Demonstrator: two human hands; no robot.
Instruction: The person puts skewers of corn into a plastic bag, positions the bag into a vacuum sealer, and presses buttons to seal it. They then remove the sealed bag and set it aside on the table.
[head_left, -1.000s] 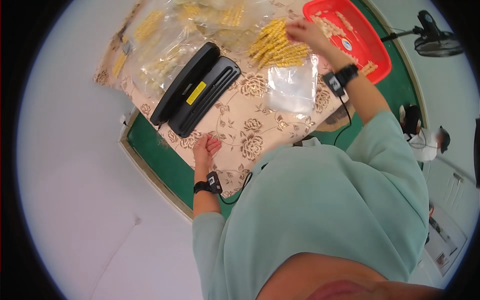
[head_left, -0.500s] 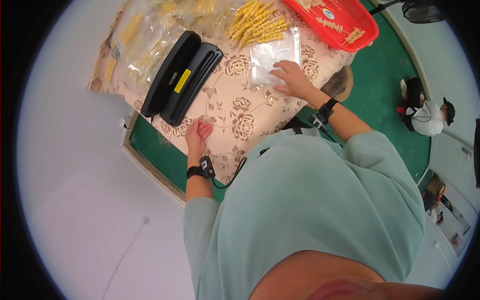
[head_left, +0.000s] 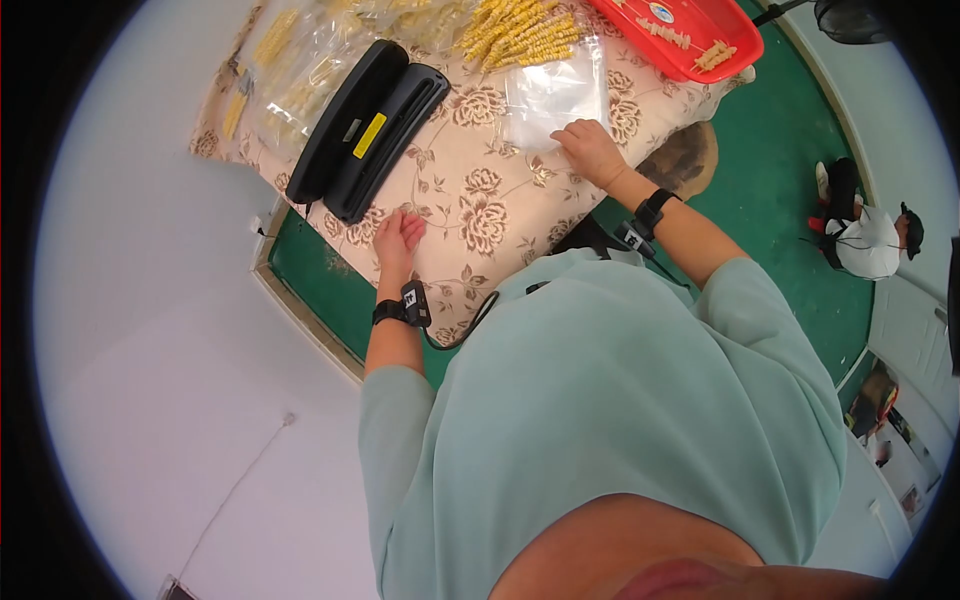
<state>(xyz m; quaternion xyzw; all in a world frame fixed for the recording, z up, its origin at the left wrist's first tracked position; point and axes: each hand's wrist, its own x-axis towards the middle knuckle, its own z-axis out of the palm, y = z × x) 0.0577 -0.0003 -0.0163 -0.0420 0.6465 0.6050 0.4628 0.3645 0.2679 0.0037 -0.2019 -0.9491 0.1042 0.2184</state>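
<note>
My right hand [head_left: 592, 152] is at the near edge of a stack of clear plastic bags [head_left: 555, 95], its thumb and fingers drawn together on a bag's edge. My left hand [head_left: 397, 238] hovers by the near side of the table, half curled with fingers apart and nothing in it. Just beyond it lies a black vacuum sealer [head_left: 385, 160] with its lid raised and a yellow label inside. Yellow skewered pieces [head_left: 520, 35] are heaped behind the bags.
A red tray [head_left: 690, 40] with pale skewers stands at the far right. Filled clear bags [head_left: 310, 85] lie at the far left on the floral tablecloth [head_left: 485, 200]. A wooden stump [head_left: 685, 160] stands beside the table. Another person [head_left: 865, 240] is off to the right.
The spread fingers of my right hand have drawn together at the bags' near edge. My left hand has stayed nearly still. The whole view has shifted slightly.
</note>
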